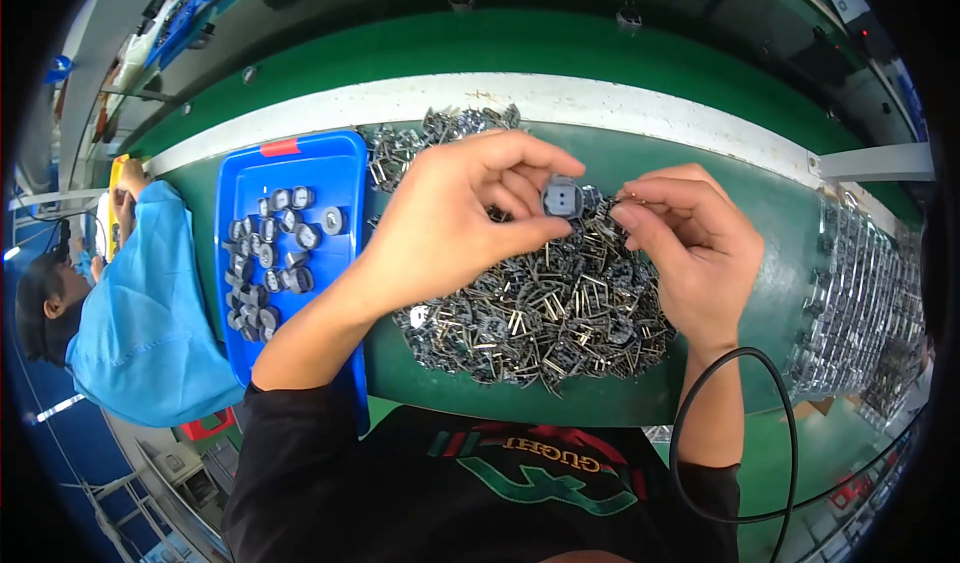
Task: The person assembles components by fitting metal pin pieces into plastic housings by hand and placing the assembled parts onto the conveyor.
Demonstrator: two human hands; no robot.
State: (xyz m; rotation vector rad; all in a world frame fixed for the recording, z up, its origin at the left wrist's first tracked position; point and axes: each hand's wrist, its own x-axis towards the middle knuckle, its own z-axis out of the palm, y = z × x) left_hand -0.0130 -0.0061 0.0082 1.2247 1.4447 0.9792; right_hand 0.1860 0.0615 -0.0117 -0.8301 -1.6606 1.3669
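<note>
Between the thumb and fingers of my left hand (455,203) is a grey plug housing (562,200), its face with two small holes turned toward me. Just to the right, my right hand (705,248) is closed in a pinch, thumb against forefinger. Whatever sits in that pinch is tiny and blends with the dark parts behind it. Both hands hover over a large heap of dark plastic parts with metal pins (540,313). The hands are close together but apart, and the housing sits in the gap between them.
Left of the heap lies a blue tray (340,158) holding several grey round housings (268,253). Stacked clear plastic trays (860,303) stand at the right. A black cable (790,413) loops by my right forearm. A co-worker in blue (150,313) sits at the far left.
</note>
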